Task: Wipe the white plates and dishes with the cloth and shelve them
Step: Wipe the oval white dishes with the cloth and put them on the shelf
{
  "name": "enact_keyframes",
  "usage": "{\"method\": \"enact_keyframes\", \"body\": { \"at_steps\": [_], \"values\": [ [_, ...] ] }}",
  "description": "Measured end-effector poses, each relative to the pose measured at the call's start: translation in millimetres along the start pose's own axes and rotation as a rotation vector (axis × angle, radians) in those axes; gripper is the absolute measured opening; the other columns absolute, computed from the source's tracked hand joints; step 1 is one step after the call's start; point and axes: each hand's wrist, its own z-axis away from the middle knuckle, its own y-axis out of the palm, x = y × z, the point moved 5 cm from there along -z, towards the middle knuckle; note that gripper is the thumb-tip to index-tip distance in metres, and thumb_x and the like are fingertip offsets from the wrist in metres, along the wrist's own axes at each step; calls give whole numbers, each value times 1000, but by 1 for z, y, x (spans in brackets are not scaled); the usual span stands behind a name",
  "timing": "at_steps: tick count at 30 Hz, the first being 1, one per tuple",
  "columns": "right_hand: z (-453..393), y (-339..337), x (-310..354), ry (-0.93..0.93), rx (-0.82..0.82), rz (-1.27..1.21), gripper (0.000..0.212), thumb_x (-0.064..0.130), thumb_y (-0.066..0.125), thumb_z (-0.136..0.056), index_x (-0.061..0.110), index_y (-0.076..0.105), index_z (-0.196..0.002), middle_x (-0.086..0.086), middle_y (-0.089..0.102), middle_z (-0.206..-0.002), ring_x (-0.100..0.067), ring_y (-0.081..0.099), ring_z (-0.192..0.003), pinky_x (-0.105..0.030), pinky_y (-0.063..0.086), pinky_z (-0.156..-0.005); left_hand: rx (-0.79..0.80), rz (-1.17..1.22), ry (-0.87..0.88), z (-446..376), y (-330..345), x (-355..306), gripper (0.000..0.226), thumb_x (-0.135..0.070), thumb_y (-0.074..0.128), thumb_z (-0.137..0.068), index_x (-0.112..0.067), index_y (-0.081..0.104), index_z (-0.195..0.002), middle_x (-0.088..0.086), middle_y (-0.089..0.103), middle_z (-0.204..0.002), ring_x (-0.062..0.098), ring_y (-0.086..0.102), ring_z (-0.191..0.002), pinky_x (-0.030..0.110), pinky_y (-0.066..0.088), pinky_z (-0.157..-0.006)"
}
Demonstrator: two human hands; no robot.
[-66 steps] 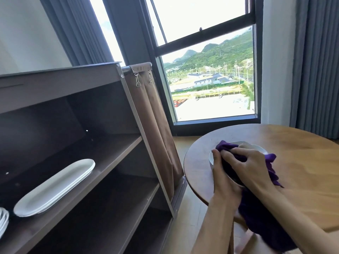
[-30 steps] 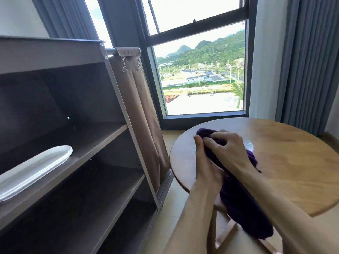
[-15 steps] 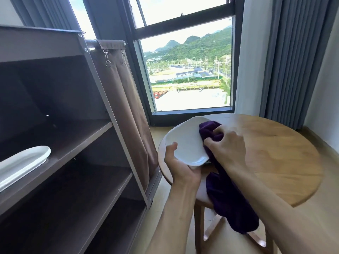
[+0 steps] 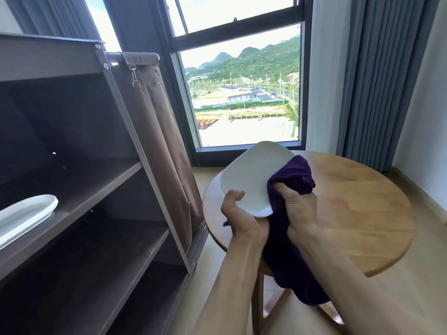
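White and glazed, a rounded-square ceramic plate is held tilted above the edge of the round wooden bench in the head view, its lower rim pinched by the left hand, while the right hand is clenched round a bunched dark purple cloth pressed against the plate's right side. Wiping is judged to be under way and shelving not yet done for this plate, though a long white oval platter is already laid on the brown shelf unit. The platter is cut off at the left edge, and the plate's far face and any dishes left to wipe cannot be seen.

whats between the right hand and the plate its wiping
The purple cloth: the right hand grips it bunched against the white plate, which the left hand holds. Head view.
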Motion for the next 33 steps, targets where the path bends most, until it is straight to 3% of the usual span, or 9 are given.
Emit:
{"method": "enact_keyframes", "body": {
  "at_steps": [7, 11, 13, 15, 19, 24, 26, 29, 33],
  "values": [
    [-31, -21, 19, 20, -191, -51, 21, 4, 86, -70, 11, 72, -83, -5, 75, -82, -24, 70, -72, -35, 58, -67, 275, -248, -120, 13, 5, -37, 40, -24, 56, -70, -21, 81, -102, 10, 75, -103, 29, 74, -89, 42, 60, -77],
    [-28, -15, -2, 183, -289, -221, 27, 10, 90, -69, 10, 69, -86, -2, 74, -75, -19, 71, -61, -32, 58, -58, 29, -527, 156, 22, 12, -14, 54, -20, 70, -81, -28, 58, -133, 6, 72, -122, 27, 69, -114, 45, 59, -92],
    [-23, -9, -16, 231, -257, -242, 29, 16, 91, -69, 11, 69, -87, -4, 75, -76, -22, 73, -65, -36, 60, -63, -128, -690, 261, 22, 11, -1, 36, -16, 73, -87, -31, 62, -118, -3, 74, -111, 21, 68, -113, 33, 57, -96],
    [-20, -7, -24, 236, -184, -230, 28, 16, 90, -72, 9, 71, -91, -5, 78, -77, -23, 75, -67, -36, 60, -66, -217, -675, 320, 17, 7, -6, 23, -14, 67, -96, -35, 61, -104, -16, 72, -100, 11, 69, -106, 15, 54, -82],
    [-24, -15, -16, 145, -74, -261, 23, -1, 80, -79, 3, 73, -101, -14, 78, -101, -24, 76, -76, -37, 64, -67, -119, -858, 305, 5, 11, -46, 25, -6, 66, -92, -31, 61, -96, -27, 71, -80, -8, 67, -78, 8, 50, -59],
    [-28, -4, -10, 178, 31, -240, 38, -3, 73, -85, -8, 66, -122, -25, 70, -118, -40, 69, -103, -55, 56, -96, -9, -976, 269, -19, 30, -80, 27, 3, 65, -88, -22, 64, -100, -9, 73, -89, 4, 68, -82, 11, 51, -57],
    [-25, 9, -8, 184, -32, -249, 38, 1, 77, -83, -6, 68, -119, -23, 73, -114, -39, 72, -100, -52, 60, -89, -91, -918, 321, -16, 25, -64, 32, 4, 67, -87, -16, 59, -111, -8, 72, -93, 6, 69, -84, 14, 53, -63],
    [-23, 26, -6, 205, -66, -262, 34, 7, 81, -81, -1, 70, -113, -16, 76, -103, -30, 75, -85, -43, 64, -78, -160, -976, 393, 0, 15, -26, 39, -8, 62, -96, -33, 47, -122, -12, 65, -111, 5, 64, -100, 8, 51, -75],
    [-27, 27, -3, 148, -30, -256, 29, 3, 81, -79, 1, 72, -107, -9, 77, -89, -26, 74, -77, -39, 65, -72, -200, -935, 463, 0, 14, -30, 37, -8, 57, -98, -43, 48, -109, -28, 59, -105, -12, 62, -92, -1, 45, -70]
  ]
}}
